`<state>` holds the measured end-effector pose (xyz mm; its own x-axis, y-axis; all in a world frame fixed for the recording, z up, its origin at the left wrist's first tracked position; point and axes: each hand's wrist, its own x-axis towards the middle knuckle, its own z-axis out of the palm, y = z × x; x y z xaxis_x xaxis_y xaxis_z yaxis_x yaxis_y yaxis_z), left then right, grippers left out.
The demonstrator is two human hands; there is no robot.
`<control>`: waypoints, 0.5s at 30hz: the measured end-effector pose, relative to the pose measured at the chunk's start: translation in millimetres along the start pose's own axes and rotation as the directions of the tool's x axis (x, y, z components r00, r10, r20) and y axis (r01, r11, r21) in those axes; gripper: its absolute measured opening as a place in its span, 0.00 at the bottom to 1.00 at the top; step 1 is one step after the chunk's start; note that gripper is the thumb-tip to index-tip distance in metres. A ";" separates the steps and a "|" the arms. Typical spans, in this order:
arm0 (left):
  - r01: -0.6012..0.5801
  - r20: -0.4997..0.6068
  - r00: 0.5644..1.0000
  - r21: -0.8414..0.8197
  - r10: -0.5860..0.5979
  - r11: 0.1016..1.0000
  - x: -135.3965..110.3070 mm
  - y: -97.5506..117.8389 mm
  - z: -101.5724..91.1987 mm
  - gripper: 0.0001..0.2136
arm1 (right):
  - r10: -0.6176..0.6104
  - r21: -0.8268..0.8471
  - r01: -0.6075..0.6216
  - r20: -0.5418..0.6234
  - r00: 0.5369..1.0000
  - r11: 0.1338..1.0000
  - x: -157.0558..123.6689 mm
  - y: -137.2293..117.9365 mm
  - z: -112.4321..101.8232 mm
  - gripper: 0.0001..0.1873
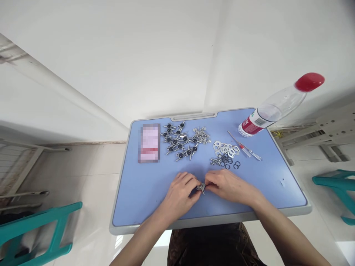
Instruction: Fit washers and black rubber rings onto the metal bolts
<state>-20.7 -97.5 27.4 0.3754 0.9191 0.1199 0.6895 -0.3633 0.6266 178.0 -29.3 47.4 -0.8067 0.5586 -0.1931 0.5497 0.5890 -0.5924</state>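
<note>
Near the front edge of the table, my left hand (pixel 183 191) pinches a small metal fitting (pixel 201 187) with a flange and a short pin pointing down. My right hand (pixel 227 185) is closed at the fitting's right side, thumb and fingertips together against it. Whether those fingertips also hold a smaller piece is hidden. Beyond my hands lie several assembled metal fittings (pixel 181 155) with black round centres. Right of them are loose metal pins (pixel 202 136), flat metal plates (pixel 226 149), black rings (pixel 236 165) and tiny shiny metal pieces (pixel 215 161).
The blue table (pixel 138 199) has a raised grey rim. A blurred-out rectangular object (pixel 149 143) lies at the left. Two slim screwdrivers (pixel 244 147) lie at the right, near a red-capped plastic bottle (pixel 273 111). Green stools (pixel 59 225) stand on the floor either side.
</note>
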 end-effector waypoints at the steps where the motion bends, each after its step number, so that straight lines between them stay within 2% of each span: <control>1: 0.002 -0.006 1.000 0.000 -0.002 1.000 0.2 0.2 0.3 0.04 | 0.000 -0.004 0.000 -0.003 1.000 1.000 -0.1 0.1 0.2 0.05; 15: 0.024 0.001 1.000 -0.010 -0.024 1.000 -0.5 0.1 2.0 0.04 | 0.025 0.002 -0.025 -0.010 1.000 1.000 -1.3 0.4 2.9 0.07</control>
<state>-19.6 -98.3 25.8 0.3596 0.9273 0.1040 0.6921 -0.3398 0.6368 178.6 -31.5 45.1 -0.7904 0.5789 -0.2003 0.5694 0.5738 -0.5887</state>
